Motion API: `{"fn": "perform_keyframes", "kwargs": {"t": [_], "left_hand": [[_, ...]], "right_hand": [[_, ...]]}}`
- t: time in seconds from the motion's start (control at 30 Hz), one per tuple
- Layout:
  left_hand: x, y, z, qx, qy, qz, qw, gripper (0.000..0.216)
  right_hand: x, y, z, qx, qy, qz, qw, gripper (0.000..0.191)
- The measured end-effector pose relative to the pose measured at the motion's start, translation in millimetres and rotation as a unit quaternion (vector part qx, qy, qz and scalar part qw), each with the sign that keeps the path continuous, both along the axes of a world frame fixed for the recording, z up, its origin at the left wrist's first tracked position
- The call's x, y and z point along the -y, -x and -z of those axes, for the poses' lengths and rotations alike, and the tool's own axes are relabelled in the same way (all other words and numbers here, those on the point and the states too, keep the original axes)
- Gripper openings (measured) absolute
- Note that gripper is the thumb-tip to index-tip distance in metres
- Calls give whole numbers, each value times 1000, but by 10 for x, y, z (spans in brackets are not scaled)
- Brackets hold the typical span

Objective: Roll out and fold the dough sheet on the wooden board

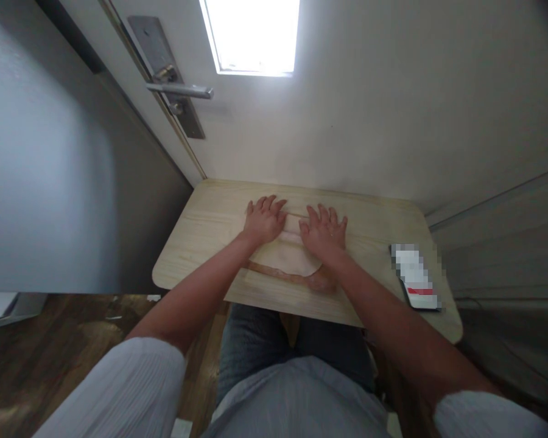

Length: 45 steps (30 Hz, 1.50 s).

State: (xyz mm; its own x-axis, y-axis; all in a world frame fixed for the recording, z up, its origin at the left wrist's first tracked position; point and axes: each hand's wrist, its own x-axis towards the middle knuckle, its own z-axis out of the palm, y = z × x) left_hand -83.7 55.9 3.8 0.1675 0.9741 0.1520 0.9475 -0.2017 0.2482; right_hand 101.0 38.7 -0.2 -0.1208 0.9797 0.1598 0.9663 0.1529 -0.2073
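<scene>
Both hands lie palm down near the middle of the worktop, side by side with a gap between them. Left hand (265, 220): fingers extended and fanned, pointing to the far edge, thumb angled inward. Right hand (324, 231): similar, fingers slightly bent and spread, thumb toward the left one. I see neither curled round anything; both appear to press on a flat, pale beige sheet-like piece with a brown band (296, 252) along its near side. Forearms converge from the lower corners, white sleeves (132, 377) ending near the elbows.

Hard to read: the palms are hidden, as are the sheet's parts beneath hands and wrists. Its pale middle nearly matches the wood, so I cannot fix its outline or material. A black-edged phone (415, 277), screen pixelated, rests right of the right forearm.

Edges: the pale wood-grain worktop (196, 225) has rounded corners; its far side stands against a whitish door (369, 109) with a silver lever handle (182, 91). Bare grain runs from the left hand to the left edge; a narrower strip separates right forearm and phone. Dark jeans (256, 344) sit just under the near edge.
</scene>
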Motion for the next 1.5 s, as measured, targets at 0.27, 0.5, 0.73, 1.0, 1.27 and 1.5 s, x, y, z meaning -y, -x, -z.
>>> {"fn": "perform_keyframes", "kwargs": {"t": [0.27, 0.5, 0.73, 1.0, 1.27, 1.5], "left_hand": [[292, 14, -17, -5, -27, 10, 1000, 48], [517, 57, 4, 5, -30, 17, 999, 47], [708, 102, -1, 3, -12, 29, 1000, 48], [957, 151, 16, 5, -10, 31, 999, 50], [1165, 210, 91, 18, -23, 32, 999, 49], [1398, 295, 173, 28, -47, 42, 998, 47]], "right_hand": [[361, 53, 11, -8, -42, -12, 999, 59], [617, 68, 32, -15, -47, -32, 998, 61], [827, 109, 96, -10, -49, -40, 998, 65], [1114, 99, 165, -22, -60, -64, 996, 74], [1378, 93, 168, -25, -80, -100, 991, 89], [1624, 117, 220, -17, -72, -108, 991, 93]]}}
